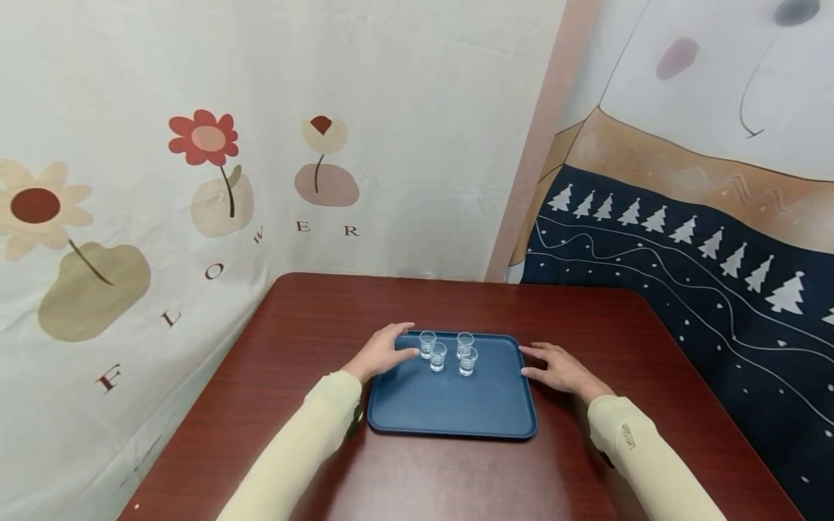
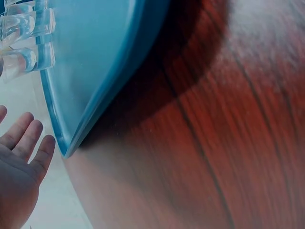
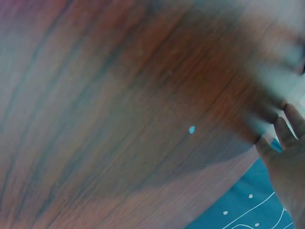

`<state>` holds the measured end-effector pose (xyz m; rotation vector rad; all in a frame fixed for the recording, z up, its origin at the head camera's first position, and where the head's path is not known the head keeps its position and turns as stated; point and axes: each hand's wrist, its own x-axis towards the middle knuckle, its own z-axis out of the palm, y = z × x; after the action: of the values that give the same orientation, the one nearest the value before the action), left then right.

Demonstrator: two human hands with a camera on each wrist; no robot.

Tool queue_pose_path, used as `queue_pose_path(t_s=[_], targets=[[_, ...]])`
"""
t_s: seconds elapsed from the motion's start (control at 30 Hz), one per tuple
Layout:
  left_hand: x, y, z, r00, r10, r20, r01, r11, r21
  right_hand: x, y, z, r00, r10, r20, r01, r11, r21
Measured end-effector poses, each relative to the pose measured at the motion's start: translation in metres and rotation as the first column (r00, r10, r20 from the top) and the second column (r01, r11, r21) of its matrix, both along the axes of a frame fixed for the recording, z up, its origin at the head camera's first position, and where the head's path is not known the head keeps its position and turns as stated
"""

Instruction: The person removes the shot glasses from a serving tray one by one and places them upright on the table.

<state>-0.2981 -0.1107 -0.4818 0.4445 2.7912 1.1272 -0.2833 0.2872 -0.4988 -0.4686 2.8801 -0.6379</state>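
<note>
A blue rectangular tray [image 1: 449, 405] lies on the table with several small clear shot glasses [image 1: 468, 362] standing upright in its far half. At the tray's far left corner is my left hand [image 1: 381, 354], its thumb over the tray close to the leftmost shot glass [image 1: 427, 346]; contact with the glass is unclear. The left wrist view shows that hand's fingers [image 2: 43, 157] extended beside the tray corner. My right hand [image 1: 559, 369] is by the right rim, fingers pointing at it; whether they touch it is hard to tell. Neither hand grips anything.
The reddish-brown wooden table [image 1: 326, 311] extends around the tray on all sides. A white cloth with printed flowers [image 1: 417, 145] hangs behind and to the left. At the right hangs a dark blue cloth with white trees [image 1: 651, 253].
</note>
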Motion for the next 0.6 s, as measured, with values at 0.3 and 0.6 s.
queue_pose_path(t_s=[0.3, 0.6], targets=[[-0.005, 0.009, -0.001, 0.999, 0.000, 0.037, -0.002, 0.999, 0.047, 0.000, 0.003, 0.000, 1.000, -0.002, 0.010, 0.002, 1.000, -0.001], [-0.008, 0.016, -0.008, 0.996, 0.026, 0.081, -0.033, 0.995, 0.098, 0.000, 0.003, -0.002, 1.000, 0.001, 0.011, -0.001, 1.000, -0.009]])
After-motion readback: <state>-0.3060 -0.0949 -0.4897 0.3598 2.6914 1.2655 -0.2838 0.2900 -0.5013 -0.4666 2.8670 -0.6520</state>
